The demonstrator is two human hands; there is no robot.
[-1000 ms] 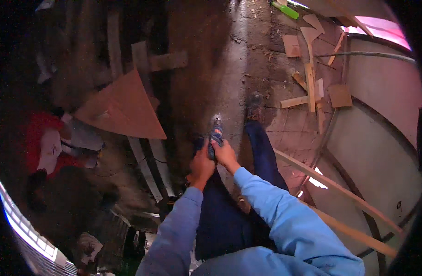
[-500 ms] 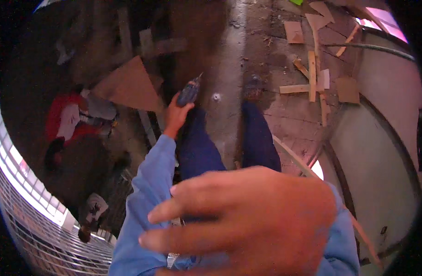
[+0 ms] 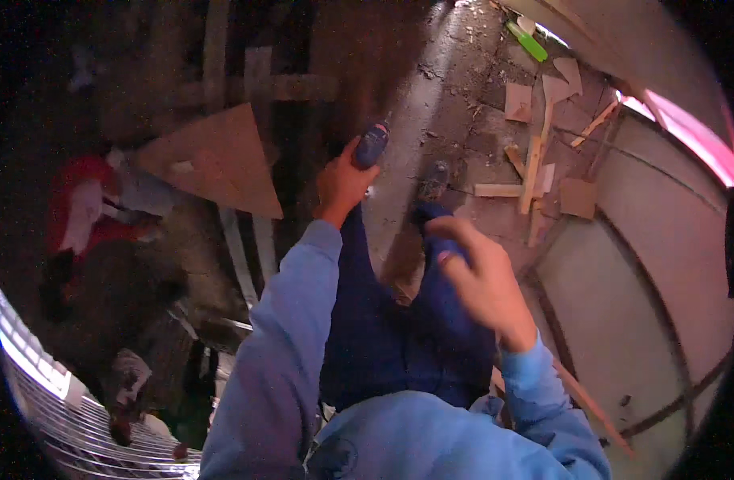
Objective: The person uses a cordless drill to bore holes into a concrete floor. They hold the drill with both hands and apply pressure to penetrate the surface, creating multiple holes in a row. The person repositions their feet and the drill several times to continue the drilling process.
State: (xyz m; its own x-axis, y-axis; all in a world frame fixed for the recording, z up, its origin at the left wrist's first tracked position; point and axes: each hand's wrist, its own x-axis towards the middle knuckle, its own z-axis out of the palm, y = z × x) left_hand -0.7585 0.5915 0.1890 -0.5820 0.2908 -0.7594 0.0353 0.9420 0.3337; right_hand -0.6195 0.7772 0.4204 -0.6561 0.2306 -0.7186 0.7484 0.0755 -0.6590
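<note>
My left hand [image 3: 340, 187] is wrapped around a dark blue cordless drill [image 3: 373, 146], held out over the floor ahead of my left leg. The drill points away from me; its tip is hard to make out in the dim light. Above my right thigh hovers my right hand [image 3: 487, 280], somewhat blurred. Its thumb and forefinger are apart, and nothing shows between them. The other fingers of that hand are partly hidden. Both arms wear light blue sleeves, and my dark blue trousers [image 3: 399, 352] lie below them.
A triangular brown board [image 3: 215, 164] stands to the left, near a person in red [image 3: 75, 212]. Wood strips [image 3: 532, 174], cardboard pieces [image 3: 577, 198] and a green object [image 3: 527, 42] lie ahead right. A pale curved panel [image 3: 623, 296] borders the right side.
My right hand has dropped from close in front of the camera to above my right thigh. The left hand with the drill has shifted slightly right and forward, and the view has turned.
</note>
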